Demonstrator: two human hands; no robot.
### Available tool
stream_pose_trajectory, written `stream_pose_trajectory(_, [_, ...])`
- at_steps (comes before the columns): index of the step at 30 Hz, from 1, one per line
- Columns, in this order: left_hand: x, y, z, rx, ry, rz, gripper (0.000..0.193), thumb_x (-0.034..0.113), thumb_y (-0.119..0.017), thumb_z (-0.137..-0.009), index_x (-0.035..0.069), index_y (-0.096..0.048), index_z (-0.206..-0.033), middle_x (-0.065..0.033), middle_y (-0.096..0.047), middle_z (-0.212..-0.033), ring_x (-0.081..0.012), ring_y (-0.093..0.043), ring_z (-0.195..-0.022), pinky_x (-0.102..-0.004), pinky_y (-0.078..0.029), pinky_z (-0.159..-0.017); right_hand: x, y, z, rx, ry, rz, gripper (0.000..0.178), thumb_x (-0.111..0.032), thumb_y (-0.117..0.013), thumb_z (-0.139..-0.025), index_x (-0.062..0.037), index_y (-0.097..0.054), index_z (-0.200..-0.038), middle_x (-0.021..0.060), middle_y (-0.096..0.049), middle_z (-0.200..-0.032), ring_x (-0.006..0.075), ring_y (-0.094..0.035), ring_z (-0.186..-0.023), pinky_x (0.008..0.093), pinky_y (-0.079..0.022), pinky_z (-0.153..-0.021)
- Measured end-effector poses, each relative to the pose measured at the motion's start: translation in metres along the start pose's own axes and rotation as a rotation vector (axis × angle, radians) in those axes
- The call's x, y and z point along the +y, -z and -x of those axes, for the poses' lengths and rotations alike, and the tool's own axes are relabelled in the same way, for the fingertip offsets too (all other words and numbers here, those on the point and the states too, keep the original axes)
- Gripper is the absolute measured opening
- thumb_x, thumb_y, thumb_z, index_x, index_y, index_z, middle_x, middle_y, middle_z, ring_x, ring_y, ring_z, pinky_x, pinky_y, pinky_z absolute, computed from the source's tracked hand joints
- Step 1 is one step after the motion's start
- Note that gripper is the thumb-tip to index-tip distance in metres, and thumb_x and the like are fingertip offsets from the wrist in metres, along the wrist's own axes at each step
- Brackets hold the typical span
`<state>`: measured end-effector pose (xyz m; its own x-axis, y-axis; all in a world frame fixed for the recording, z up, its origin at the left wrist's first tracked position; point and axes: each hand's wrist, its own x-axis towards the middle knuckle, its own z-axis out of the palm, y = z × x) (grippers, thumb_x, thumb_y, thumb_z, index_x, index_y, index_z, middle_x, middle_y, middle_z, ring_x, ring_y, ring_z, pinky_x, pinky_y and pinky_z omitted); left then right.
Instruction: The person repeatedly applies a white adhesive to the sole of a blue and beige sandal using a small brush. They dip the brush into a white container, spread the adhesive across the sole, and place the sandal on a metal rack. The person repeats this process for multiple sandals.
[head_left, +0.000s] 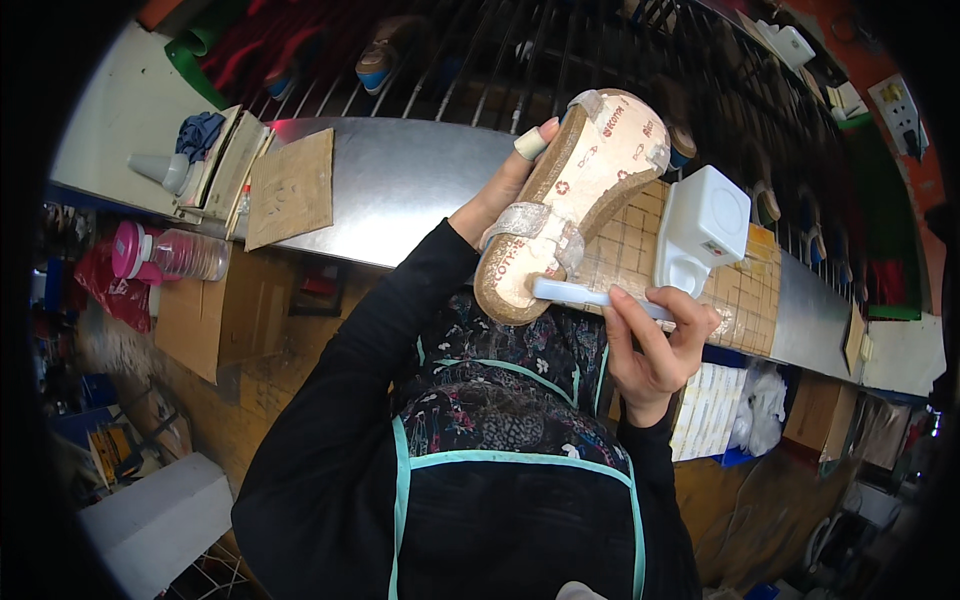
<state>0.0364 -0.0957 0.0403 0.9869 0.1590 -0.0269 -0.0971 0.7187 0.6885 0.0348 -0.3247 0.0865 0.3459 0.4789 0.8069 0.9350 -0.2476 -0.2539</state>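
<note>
My left hand (508, 187) is closed on a shoe upper on its last (600, 160), tilted with its pale printed underside facing up. Cork-brown edging runs round that underside, and silvery straps wrap over it at the toe and the middle. A strip of tape circles one of my left fingertips. Between the fingers and thumb of my right hand (657, 345) is a brush with a pale blue handle (600, 296); its far end touches the heel part of the underside. The bristles cannot be made out.
A white glue dispenser (712, 215) stands on a taped cardboard sheet (745, 305) at the right of the metal bench (385, 180). Another cardboard piece (292, 190) lies at the left, near a pink-capped bottle (180, 252). Beyond the bench, more shoes (376, 65) rest on a rack of metal bars.
</note>
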Motion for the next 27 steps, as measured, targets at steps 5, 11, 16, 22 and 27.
stream_pose_trajectory(5, [-0.006, 0.001, 0.001, -0.067, 0.046, 0.060, 0.071, 0.062, -0.053, -0.090, 0.004, -0.053, -0.132, -0.0152, -0.062, -0.122, -0.0144, -0.064, -0.105, -0.0270, -0.056, -0.084, -0.005, 0.005, 0.007, -0.058, 0.122, -0.114, 0.040, -0.012, -0.086, -0.060, -0.0184, -0.076, -0.098, -0.0007, -0.055, -0.089, 0.0118, -0.053, -0.063, 0.0311, -0.025, -0.074])
stream_pose_trajectory(11, [-0.017, 0.007, -0.005, -0.110, 0.135, 0.180, 0.071, 0.060, -0.052, -0.091, 0.004, -0.050, -0.134, -0.0153, -0.060, -0.125, -0.0168, -0.065, -0.105, -0.0285, -0.057, -0.085, 0.001, -0.003, 0.010, 0.024, 0.041, -0.078, 0.041, -0.010, -0.086, -0.059, -0.0181, -0.076, -0.098, 0.0003, -0.055, -0.089, 0.0120, -0.052, -0.063, 0.0314, -0.025, -0.074])
stream_pose_trajectory(16, [-0.021, 0.005, -0.007, -0.339, 0.246, 0.520, 0.080, 0.058, -0.059, -0.088, 0.004, -0.039, -0.143, -0.0216, -0.054, -0.133, -0.0294, -0.063, -0.111, -0.0399, -0.059, -0.086, 0.000, -0.005, 0.014, -0.001, 0.087, -0.179, 0.039, -0.009, -0.086, -0.060, -0.0168, -0.076, -0.097, 0.0007, -0.054, -0.089, 0.0125, -0.053, -0.065, 0.0312, -0.026, -0.074])
stream_pose_trajectory(22, [-0.031, 0.002, -0.006, -0.345, 0.246, 0.589, 0.082, 0.059, -0.059, -0.087, 0.005, -0.037, -0.144, -0.0239, -0.053, -0.133, -0.0333, -0.062, -0.111, -0.0463, -0.060, -0.083, 0.007, -0.009, 0.017, 0.044, 0.026, -0.140, 0.039, -0.013, -0.086, -0.061, -0.0171, -0.076, -0.098, 0.0002, -0.055, -0.091, 0.0118, -0.053, -0.064, 0.0311, -0.025, -0.072])
stream_pose_trajectory(27, [-0.034, 0.008, -0.007, -0.369, 0.177, 0.568, 0.085, 0.061, -0.060, -0.085, 0.004, -0.037, -0.144, -0.0242, -0.052, -0.134, -0.0331, -0.062, -0.112, -0.0463, -0.060, -0.083, 0.006, -0.004, 0.024, 0.009, 0.021, -0.198, 0.037, -0.013, -0.085, -0.063, -0.0168, -0.076, -0.098, 0.0007, -0.056, -0.091, 0.0113, -0.053, -0.066, 0.0309, -0.026, -0.075])
